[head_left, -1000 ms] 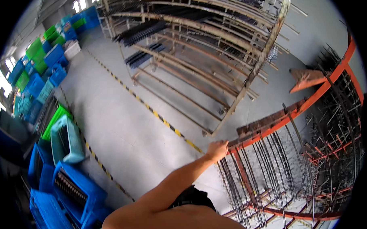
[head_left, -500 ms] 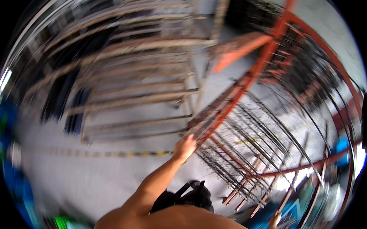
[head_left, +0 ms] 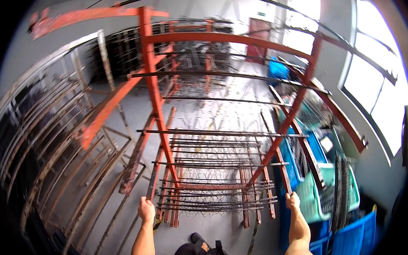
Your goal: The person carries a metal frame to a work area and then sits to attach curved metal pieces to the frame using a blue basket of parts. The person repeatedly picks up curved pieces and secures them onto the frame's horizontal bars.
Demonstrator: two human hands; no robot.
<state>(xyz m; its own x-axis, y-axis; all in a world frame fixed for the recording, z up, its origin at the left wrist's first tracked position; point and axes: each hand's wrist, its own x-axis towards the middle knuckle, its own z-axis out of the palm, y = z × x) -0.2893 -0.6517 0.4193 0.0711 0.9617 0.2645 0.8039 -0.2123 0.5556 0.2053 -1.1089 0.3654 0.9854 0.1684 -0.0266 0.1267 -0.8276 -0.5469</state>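
A tall red metal rack (head_left: 225, 38) stands straight in front of me, with worn red arms jutting toward me on both sides. Thin black rods (head_left: 221, 133) lie across these arms at several levels, and the lower ones carry many fine wire hooks. My left hand (head_left: 146, 209) is closed around the end of a left-side arm (head_left: 154, 179). On the other side my right hand (head_left: 292, 201) grips the tip of a right-side arm (head_left: 283, 173). Both of my arms reach forward, at a low level of the rack.
Worn, whitish metal racks (head_left: 105, 59) crowd the left side. On the right, close to the red rack, are mint-green baskets (head_left: 316, 194) and blue crates (head_left: 353, 238), below a bright window (head_left: 372, 66). Farther back are more loaded racks (head_left: 207, 44) and a dark red door (head_left: 257, 39).
My view has swung right, so the red rack now faces me squarely instead of lying slanted at the right. The left hand still grips the rack; the right hand shows more fully.
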